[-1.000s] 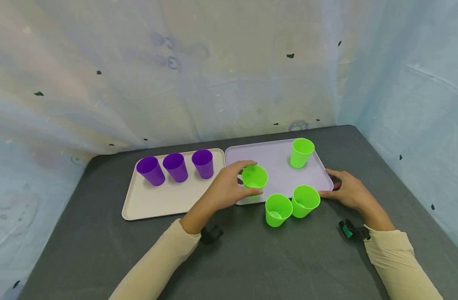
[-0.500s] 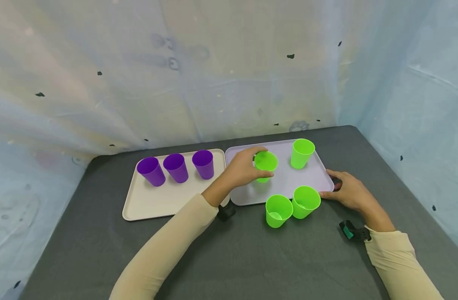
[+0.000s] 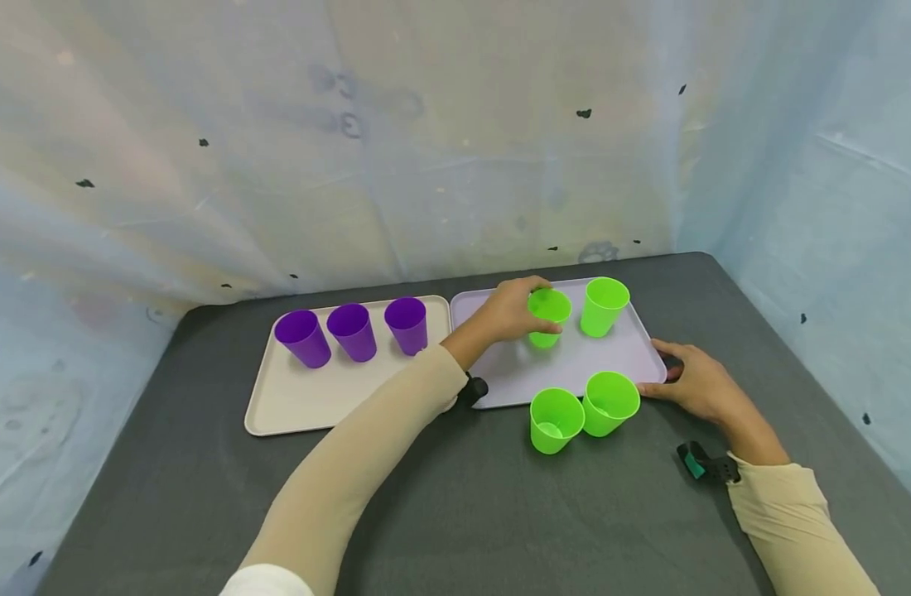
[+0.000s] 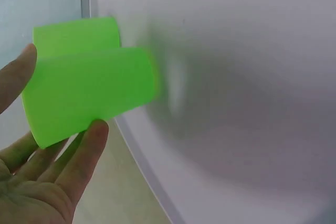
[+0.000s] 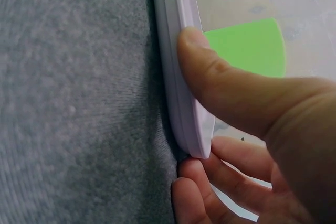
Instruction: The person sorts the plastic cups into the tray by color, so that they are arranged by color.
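Note:
In the head view my left hand (image 3: 509, 311) grips a bright green cup (image 3: 549, 306) between thumb and fingers, its base close over the lilac tray (image 3: 627, 358). A second green cup (image 3: 604, 308) stands upright just to its right on the same tray; the left wrist view shows the held cup (image 4: 89, 93) overlapping that one (image 4: 76, 35). At the tray's right front corner, my right hand (image 3: 690, 382) holds the edge. The right wrist view has its thumb (image 5: 194, 38) on the rim and fingers curled by the corner.
Two green cups (image 3: 556, 420) (image 3: 611, 404) stand on the dark table (image 3: 500, 513) before the lilac tray. To the left, a cream tray (image 3: 314, 406) bears three purple cups (image 3: 302, 338) in a row along its back. Light cloth (image 3: 426, 182) hangs behind the table.
My left hand has carried the green cup from the lilac tray's left front toward its back right, beside the standing green cup. My right hand stays at the tray corner.

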Demonstrator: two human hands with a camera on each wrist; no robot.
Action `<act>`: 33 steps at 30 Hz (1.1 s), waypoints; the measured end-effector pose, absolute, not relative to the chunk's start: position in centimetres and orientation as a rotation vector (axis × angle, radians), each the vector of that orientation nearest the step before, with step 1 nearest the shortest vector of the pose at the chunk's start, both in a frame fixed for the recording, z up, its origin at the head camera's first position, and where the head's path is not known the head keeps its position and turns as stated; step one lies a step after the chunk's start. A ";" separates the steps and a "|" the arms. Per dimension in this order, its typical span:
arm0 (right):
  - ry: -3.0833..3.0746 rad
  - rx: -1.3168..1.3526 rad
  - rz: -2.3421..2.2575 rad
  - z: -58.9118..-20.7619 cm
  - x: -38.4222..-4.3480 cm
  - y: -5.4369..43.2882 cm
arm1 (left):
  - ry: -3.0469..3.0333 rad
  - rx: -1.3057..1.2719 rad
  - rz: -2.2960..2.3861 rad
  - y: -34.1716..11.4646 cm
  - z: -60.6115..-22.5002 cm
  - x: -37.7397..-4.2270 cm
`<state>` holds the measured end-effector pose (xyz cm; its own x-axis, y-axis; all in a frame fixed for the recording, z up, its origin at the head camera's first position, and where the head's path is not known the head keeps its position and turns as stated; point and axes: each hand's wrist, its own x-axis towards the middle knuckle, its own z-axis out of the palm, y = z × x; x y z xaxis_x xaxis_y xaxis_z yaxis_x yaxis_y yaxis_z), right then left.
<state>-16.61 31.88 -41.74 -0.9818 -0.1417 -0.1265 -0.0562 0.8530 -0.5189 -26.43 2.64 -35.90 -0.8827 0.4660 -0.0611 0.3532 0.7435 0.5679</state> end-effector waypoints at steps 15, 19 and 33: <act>2.860 -0.156 -0.822 -41.7 -16.6 31.6 | 2.583 0.499 1.175 2.9 -37.4 -27.8; 2.859 -0.155 -0.816 -41.6 -16.6 31.7 | 2.574 0.493 1.195 3.3 -37.4 -27.7; 2.848 -0.144 -0.813 -41.4 -16.4 31.9 | 2.517 0.513 1.212 3.7 -37.3 -27.6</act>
<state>-16.37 31.85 -41.39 -0.9797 -0.1409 -0.1425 -0.0444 0.8461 -0.5311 -27.57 3.74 -37.33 -0.8913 0.4393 -0.1120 0.1863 0.5802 0.7928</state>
